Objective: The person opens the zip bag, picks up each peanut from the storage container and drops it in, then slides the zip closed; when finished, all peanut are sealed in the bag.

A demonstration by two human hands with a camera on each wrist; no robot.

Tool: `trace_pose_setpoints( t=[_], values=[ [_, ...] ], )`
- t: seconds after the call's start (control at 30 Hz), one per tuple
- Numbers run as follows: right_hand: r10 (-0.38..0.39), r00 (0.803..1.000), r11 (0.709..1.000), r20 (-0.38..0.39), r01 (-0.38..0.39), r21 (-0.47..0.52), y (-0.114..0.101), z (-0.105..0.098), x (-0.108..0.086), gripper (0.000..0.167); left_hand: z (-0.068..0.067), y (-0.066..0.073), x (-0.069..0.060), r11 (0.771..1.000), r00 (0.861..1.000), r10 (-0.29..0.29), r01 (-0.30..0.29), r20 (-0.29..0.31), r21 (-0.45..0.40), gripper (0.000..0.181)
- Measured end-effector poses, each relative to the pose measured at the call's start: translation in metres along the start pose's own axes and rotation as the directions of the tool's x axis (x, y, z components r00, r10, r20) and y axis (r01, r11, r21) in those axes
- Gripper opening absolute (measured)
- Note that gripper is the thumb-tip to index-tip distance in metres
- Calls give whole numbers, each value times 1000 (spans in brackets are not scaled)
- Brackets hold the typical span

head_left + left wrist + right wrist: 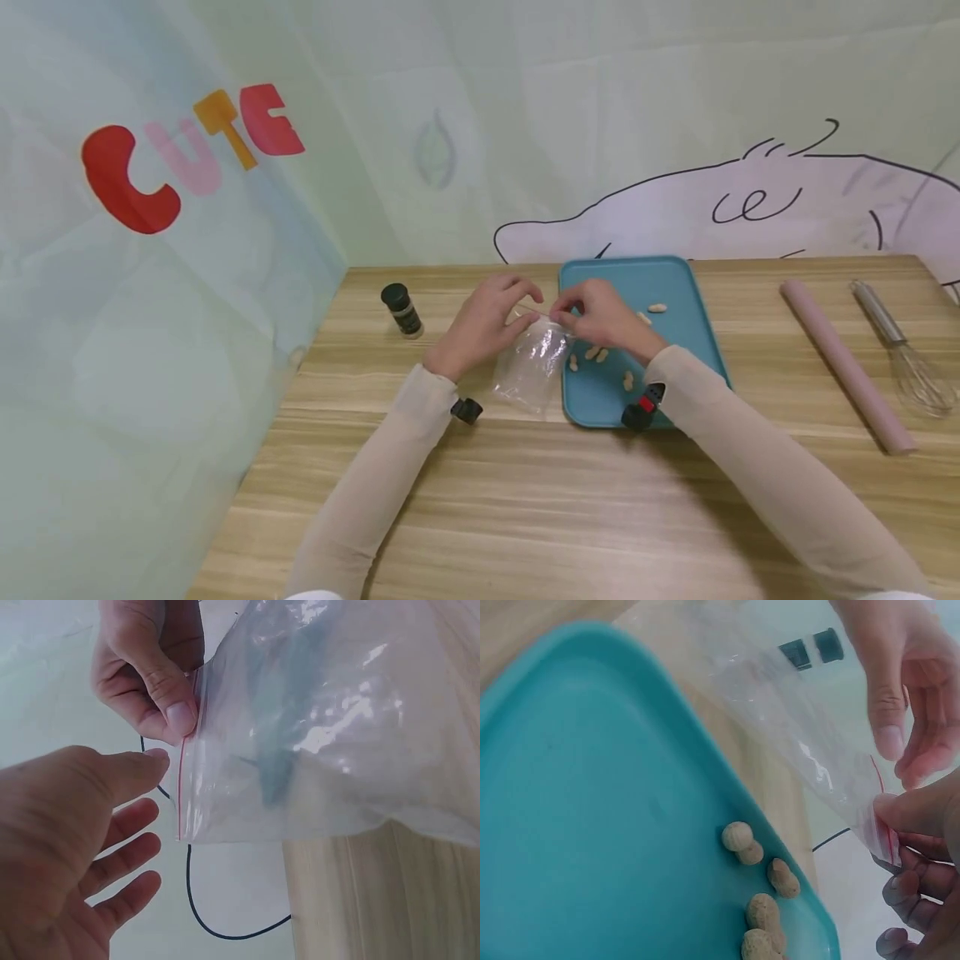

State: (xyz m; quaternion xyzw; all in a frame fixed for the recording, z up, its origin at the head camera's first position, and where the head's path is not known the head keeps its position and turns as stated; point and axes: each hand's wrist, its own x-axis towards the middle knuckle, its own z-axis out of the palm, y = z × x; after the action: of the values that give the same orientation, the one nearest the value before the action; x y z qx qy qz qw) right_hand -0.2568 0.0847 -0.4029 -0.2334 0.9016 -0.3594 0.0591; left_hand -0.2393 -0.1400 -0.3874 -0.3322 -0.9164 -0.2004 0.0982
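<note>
A clear zip bag (531, 367) with a red line along its mouth hangs beside the tray, seemingly with nothing inside. My right hand (600, 312) pinches one end of that mouth between thumb and fingers, as the right wrist view also shows. Just off the other end is my left hand (71, 840), its thumb and fingers spread and apart from the plastic. Several unshelled peanuts (763, 911) lie on the blue tray (637, 271), below and beside my right hand.
Left of the hands stands a black-capped seasoning jar (402, 311). A pink rolling pin (847, 367) and a whisk (903, 350) lie to the right on the wooden table (510, 508). Printed cloth walls (465, 142) border the table at the back and left.
</note>
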Motion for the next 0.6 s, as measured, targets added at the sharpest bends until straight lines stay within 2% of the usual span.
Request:
trace_pose_setpoints(
  t=[0.13,0.27,0.5,0.6],
  values=[
    [51,999,997,16,-52,59,-2,-4,-6,14,0,4,-1,999,999,37,-37,-7,13,17],
    [54,998,991,22,-57,121,-1,-8,-13,13,2,7,-1,998,998,65,-65,-9,17,18],
    [53,998,970,16,-55,238,1,-15,-23,13,-1,13,-2,997,1000,16,-16,0,-76,30],
    [55,998,963,24,-59,263,3,-17,-27,13,-1,15,-1,992,1000,12,-12,6,-129,31]
  ],
)
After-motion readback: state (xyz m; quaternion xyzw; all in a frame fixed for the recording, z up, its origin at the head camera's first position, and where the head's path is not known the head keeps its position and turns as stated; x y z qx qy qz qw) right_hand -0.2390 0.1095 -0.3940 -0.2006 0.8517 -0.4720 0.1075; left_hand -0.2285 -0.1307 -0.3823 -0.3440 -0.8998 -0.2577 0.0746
